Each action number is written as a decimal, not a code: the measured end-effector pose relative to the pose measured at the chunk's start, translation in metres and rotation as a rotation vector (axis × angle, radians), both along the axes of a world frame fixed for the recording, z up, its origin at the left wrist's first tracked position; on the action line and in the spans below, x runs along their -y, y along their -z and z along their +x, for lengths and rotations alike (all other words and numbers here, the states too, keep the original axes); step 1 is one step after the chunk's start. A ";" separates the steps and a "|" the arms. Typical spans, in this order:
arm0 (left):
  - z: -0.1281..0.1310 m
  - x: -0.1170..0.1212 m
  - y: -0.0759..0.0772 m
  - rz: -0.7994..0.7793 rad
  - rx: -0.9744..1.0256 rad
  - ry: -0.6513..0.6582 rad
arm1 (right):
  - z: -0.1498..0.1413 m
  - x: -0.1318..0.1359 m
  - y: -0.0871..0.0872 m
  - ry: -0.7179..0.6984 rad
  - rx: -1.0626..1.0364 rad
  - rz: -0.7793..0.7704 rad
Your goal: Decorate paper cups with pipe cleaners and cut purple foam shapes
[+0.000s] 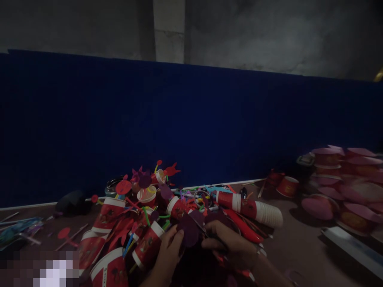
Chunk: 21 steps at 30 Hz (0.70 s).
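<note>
Between finger and thumb, my left hand [168,252] pinches a dark purple craft sheet [190,231] with a rounded outline. My right hand [229,240] is wrapped round a pair of scissors [201,225], whose blades lie against the sheet's upper right edge. The scissor handles are mostly hidden by the fingers. Just left of my left hand lies a red paper cup [148,245] with a white rim. Beyond both hands is a jumble of coloured stems and foam cut-outs. A long red item [243,226] lies beside my right hand.
Several decorated cups [109,215] with stems and cut-outs are heaped on the left. A stack of cups [263,213] lies on its side to the right. Pink-topped red tubs [356,179] are piled far right, near a pale box [353,249]. A blue panel [191,123] stands behind.
</note>
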<state>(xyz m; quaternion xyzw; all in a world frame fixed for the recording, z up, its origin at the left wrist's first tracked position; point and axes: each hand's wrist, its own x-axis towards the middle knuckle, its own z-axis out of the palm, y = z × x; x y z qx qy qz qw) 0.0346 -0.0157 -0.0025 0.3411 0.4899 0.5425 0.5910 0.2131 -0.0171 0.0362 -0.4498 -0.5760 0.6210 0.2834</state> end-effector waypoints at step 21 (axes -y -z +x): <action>-0.003 -0.008 0.009 0.196 -0.066 0.127 | -0.031 0.000 0.011 0.120 -0.170 0.298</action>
